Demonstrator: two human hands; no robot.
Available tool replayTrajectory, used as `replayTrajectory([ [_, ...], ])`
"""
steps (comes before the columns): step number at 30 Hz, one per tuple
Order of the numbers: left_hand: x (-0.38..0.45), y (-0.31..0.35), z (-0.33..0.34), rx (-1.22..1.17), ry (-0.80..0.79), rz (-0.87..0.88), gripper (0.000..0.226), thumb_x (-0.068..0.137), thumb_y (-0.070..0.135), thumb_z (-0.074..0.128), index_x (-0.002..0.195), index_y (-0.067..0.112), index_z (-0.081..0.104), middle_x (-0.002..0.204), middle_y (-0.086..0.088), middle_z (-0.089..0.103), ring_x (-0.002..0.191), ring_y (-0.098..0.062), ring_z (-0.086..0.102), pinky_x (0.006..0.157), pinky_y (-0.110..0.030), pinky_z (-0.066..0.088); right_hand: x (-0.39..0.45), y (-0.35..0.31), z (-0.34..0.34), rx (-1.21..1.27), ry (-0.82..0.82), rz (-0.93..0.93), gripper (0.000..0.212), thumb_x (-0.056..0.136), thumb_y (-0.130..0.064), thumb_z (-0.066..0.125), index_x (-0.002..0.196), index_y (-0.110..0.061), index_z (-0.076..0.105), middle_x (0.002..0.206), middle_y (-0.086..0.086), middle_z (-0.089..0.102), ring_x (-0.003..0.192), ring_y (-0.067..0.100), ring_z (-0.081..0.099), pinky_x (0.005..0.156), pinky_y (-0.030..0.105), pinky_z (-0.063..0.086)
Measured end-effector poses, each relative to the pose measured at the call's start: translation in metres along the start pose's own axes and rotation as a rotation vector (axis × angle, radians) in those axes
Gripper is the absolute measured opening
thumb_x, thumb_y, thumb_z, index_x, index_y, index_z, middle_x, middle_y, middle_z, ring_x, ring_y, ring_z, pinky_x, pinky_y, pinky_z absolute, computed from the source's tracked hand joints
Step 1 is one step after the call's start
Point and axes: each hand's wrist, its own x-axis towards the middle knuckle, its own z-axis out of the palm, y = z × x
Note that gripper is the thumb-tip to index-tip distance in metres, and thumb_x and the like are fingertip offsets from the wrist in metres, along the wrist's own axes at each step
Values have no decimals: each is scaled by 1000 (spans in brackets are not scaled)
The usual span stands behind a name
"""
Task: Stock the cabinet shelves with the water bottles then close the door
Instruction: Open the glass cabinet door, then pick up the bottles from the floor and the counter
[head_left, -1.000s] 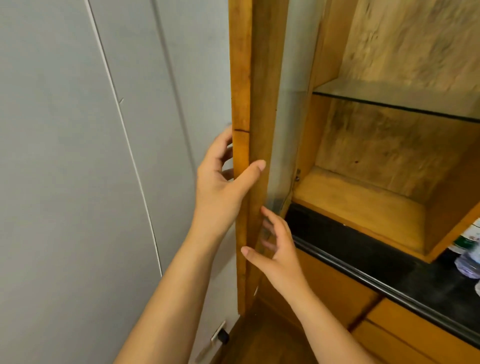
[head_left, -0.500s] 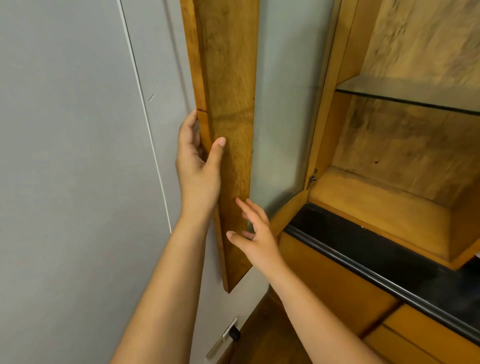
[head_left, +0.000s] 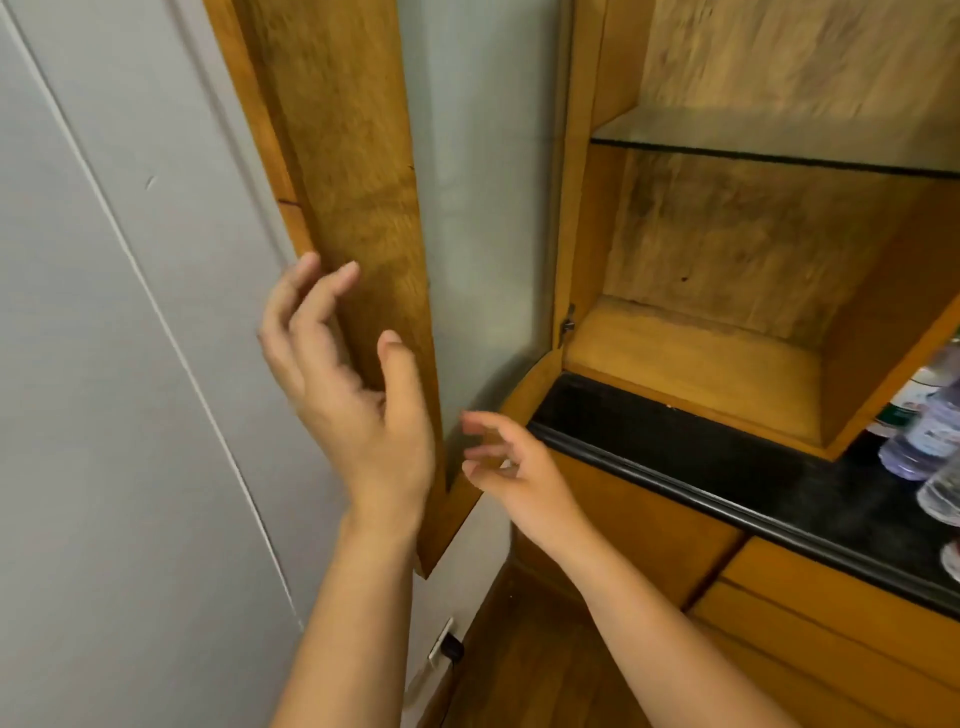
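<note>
wooden and glass-paned, the cabinet door (head_left: 363, 171) stood swung wide toward the grey wall (head_left: 104, 364), and both of the person's hands were beside its free edge without gripping it. the left hand (head_left: 348, 395) hung just in front of the wooden frame, its fingers (head_left: 332, 280) spread and loose, holding nothing. the right hand (head_left: 514, 467) floated lower, near the bottom corner of the door, fingers half curled and also empty. inside, the lower wooden shelf (head_left: 691, 364) and the glass shelf (head_left: 779, 140) above it were both bare. the water bottles (head_left: 924, 431) waited at the far right on the black worktop (head_left: 701, 462), just outside the cabinet's side wall, only partly in view, so i could not count them. to my eye the opening step looked finished and stocking had not begun. the next move, i judged, called for turning right, reaching across the worktop for a bottle, and standing it upright on a shelf, minding the glass one.
</note>
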Motion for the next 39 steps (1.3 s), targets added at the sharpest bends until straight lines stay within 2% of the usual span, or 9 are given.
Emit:
replayTrajectory([
  [2, -20, 3, 6, -78, -108, 27, 38, 79, -7, 48, 112, 11, 52, 115, -2, 52, 111, -20, 52, 90, -40, 47, -15, 2, -19, -28, 30, 31, 40, 88, -15, 58, 102, -52, 50, 103, -21, 60, 95, -10, 56, 77, 8, 46],
  [6, -62, 6, 30, -345, -479, -245, 34, 87, -1, 47, 109, 24, 53, 94, 5, 63, 87, -13, 62, 80, -23, 49, -55, 9, -63, -85, 177, 76, 30, 89, -15, 57, 99, -43, 58, 95, -10, 67, 92, 2, 62, 86, 23, 51],
  [11, -133, 9, 78, -468, -863, -493, 26, 87, 4, 48, 103, 20, 60, 84, 1, 68, 80, -11, 64, 76, -18, 51, -118, 34, -127, -91, 428, 155, 29, 89, -7, 55, 96, -34, 63, 89, -8, 69, 84, 5, 65, 81, 21, 53],
  [15, -198, 21, 129, -482, -1081, -592, 30, 89, -5, 46, 101, 18, 61, 82, -1, 68, 79, -11, 64, 75, -17, 51, -173, 62, -192, -64, 659, 255, 24, 88, -3, 56, 96, -23, 66, 88, -1, 70, 83, 11, 66, 79, 25, 55],
  [23, -315, 69, 254, -485, -1374, -774, 35, 88, -5, 48, 97, 26, 62, 82, 2, 69, 78, -10, 65, 73, -21, 49, -249, 108, -338, 12, 1032, 317, 27, 85, 10, 52, 91, -12, 65, 80, 10, 68, 77, 15, 66, 73, 22, 54],
  [29, -378, 104, 340, -414, -1483, -758, 45, 82, 1, 61, 104, 40, 52, 104, 9, 62, 95, -3, 59, 82, -21, 48, -272, 141, -430, 12, 1163, 368, 29, 86, 8, 53, 92, -18, 65, 81, 7, 68, 79, 12, 64, 72, 20, 51],
  [34, -411, 126, 393, -414, -1526, -775, 75, 71, 20, 78, 132, 32, 37, 130, 12, 46, 120, -1, 43, 96, -19, 34, -251, 159, -496, 2, 1234, 442, 36, 84, -6, 63, 113, -24, 52, 103, 0, 57, 97, 17, 57, 85, 27, 48],
  [37, -418, 133, 412, -488, -1562, -767, 84, 62, 24, 82, 132, 31, 36, 133, 10, 46, 122, 0, 44, 96, -11, 36, -230, 165, -522, -79, 1221, 455, 49, 81, -14, 69, 124, -17, 46, 120, 3, 54, 109, 17, 53, 95, 33, 45],
  [39, -422, 135, 417, -522, -1569, -797, 90, 55, 30, 82, 133, 28, 37, 134, 5, 47, 123, -3, 46, 99, -16, 39, -218, 167, -530, -94, 1221, 445, 57, 77, -16, 73, 126, -18, 44, 126, 5, 52, 112, 16, 52, 98, 34, 44],
])
